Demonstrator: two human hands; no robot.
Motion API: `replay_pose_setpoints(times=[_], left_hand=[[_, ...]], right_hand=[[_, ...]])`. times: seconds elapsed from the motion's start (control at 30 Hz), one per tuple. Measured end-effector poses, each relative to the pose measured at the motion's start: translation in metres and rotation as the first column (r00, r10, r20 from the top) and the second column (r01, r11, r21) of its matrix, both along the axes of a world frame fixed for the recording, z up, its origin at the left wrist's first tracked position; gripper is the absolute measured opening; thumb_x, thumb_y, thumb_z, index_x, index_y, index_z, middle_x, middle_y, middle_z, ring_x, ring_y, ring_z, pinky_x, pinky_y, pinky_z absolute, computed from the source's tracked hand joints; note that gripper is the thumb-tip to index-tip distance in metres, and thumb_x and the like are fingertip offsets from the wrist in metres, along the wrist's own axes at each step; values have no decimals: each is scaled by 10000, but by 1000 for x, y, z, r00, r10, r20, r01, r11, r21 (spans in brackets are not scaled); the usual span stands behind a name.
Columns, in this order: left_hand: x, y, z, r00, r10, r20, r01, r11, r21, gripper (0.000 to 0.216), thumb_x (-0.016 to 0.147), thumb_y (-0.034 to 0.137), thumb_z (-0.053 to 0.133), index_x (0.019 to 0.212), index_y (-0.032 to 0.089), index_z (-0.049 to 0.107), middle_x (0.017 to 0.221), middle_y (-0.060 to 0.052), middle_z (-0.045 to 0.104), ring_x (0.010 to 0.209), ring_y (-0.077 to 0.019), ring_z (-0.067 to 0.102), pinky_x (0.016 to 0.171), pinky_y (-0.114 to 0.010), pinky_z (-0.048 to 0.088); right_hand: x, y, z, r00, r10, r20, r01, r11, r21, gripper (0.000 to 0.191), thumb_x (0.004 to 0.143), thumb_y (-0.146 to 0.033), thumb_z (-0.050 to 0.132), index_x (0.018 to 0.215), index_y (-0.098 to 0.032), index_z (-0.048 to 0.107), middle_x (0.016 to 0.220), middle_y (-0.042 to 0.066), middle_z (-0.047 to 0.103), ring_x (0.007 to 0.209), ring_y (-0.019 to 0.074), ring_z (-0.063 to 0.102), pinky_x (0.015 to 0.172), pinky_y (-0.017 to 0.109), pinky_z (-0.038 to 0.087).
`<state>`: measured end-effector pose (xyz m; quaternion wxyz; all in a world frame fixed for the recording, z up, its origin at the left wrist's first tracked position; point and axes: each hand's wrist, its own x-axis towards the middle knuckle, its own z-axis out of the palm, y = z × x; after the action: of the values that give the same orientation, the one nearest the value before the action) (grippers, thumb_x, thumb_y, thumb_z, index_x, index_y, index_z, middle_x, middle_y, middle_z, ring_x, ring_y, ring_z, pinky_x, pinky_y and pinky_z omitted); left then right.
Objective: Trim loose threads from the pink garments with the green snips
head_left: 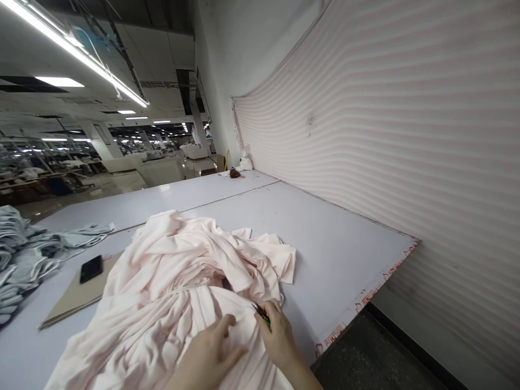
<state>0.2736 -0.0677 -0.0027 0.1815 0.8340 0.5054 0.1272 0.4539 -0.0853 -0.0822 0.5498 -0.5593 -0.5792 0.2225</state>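
Note:
A heap of pale pink fabric, gathered at a waist like a garment, spreads over the table in front of me. My right hand is closed around small thread snips with a green handle, their dark blades pointing up and left over the cloth. Just left of it, my left hand rests over the fabric with thumb and forefinger apart. Nothing shows between those fingers, though the lower ones are hidden from view.
Grey-green folded garments are piled at the left. A black phone lies on brown cardboard. The pale table meets a wall hung with striped cloth. A small brown bundle sits at the far edge.

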Motion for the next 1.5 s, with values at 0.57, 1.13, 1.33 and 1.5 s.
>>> replay_pose_setpoints(times=[0.57, 1.13, 1.33, 1.5], left_hand=[[-30, -23, -27, 941, -334, 49, 221, 718, 660, 266, 739, -29, 411, 803, 228, 444, 754, -5, 528, 614, -122, 567, 568, -179, 486], [-27, -33, -21, 886, -397, 240, 102, 671, 734, 299, 795, -83, 420, 727, 206, 459, 790, -55, 590, 717, -153, 532, 619, -257, 461], [-30, -27, -15, 853, -199, 483, -27, 906, 422, 110, 893, 150, 516, 843, 244, 546, 742, 13, 676, 631, -128, 649, 574, -189, 534], [-34, -25, 0, 805, 225, 549, -272, 962, 4, 251, 890, 434, 545, 1059, 276, 640, 1058, -33, 739, 985, -194, 713, 788, -245, 592]], right_hand=[[-19, -24, 8, 995, 87, 54, -86, 996, -15, 245, 694, -26, 517, 829, -200, 623, 784, 4, 641, 742, 185, 631, 667, 238, 435], [-11, -47, 49, 943, 327, 59, -319, 940, -119, 243, 781, -160, 696, 1011, -233, 729, 887, 22, 669, 805, 182, 671, 680, 211, 468], [-18, -34, 34, 970, 182, 159, -175, 983, -56, 164, 782, -52, 602, 844, -197, 649, 804, 13, 633, 753, 176, 640, 665, 230, 443], [-12, -37, 44, 931, 244, 271, -256, 967, 7, 284, 778, -196, 725, 1055, -241, 685, 888, 28, 662, 776, 208, 664, 678, 255, 462]])
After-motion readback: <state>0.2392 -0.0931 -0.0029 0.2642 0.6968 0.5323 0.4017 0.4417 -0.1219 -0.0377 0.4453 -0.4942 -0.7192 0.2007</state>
